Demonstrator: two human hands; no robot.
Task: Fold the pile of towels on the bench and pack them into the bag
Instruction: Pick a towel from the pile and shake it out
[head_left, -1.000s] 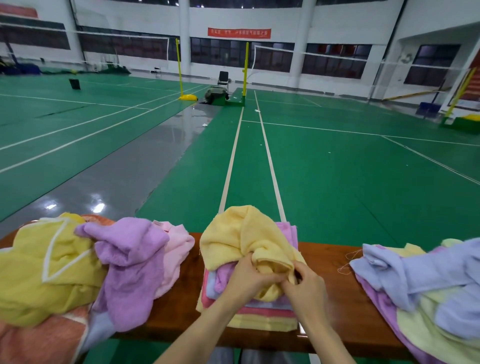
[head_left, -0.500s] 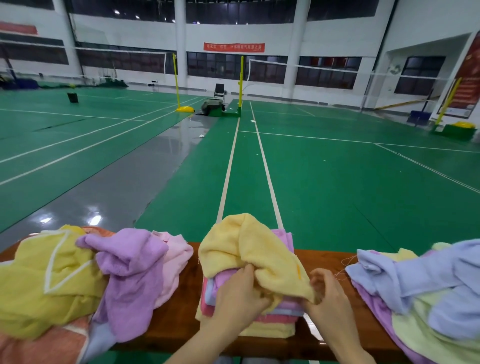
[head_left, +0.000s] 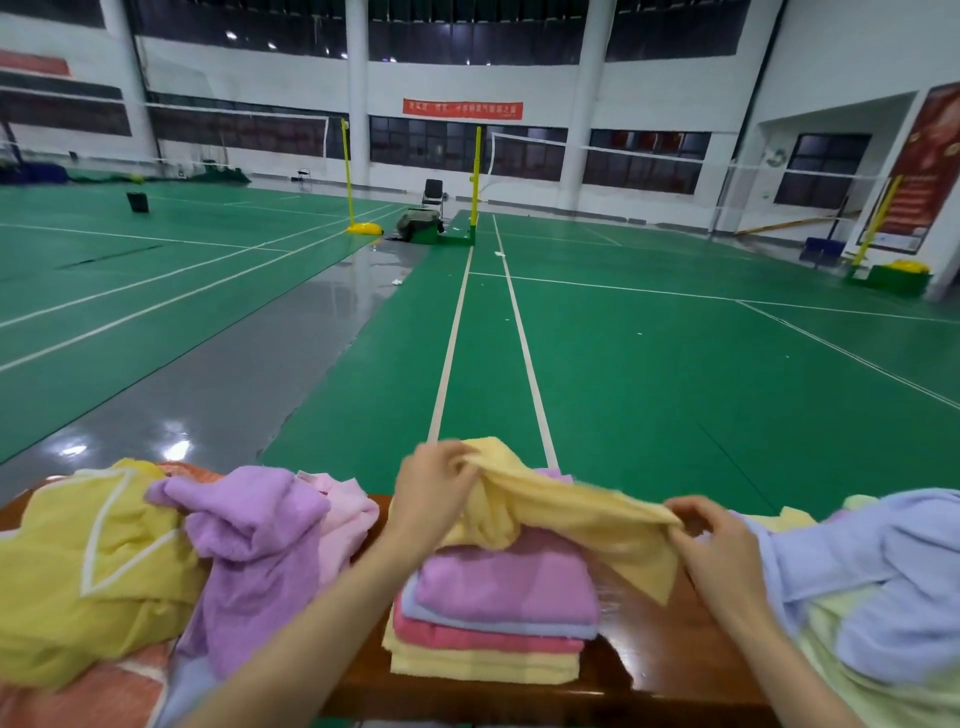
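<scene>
Yellow terry, held at both ends: grips the yellow towel (head_left: 571, 514) with the left hand (head_left: 431, 493) at its bunched, farther end and pinches the nearer edge with the right hand (head_left: 722, 540). Holds it over the folded stack (head_left: 504, 613) on the surface (head_left: 649, 660), long axis left to right, sloping down rightward. Has drawn it out wider and higher than half a second ago, uncovering the stack's purple top.
</scene>
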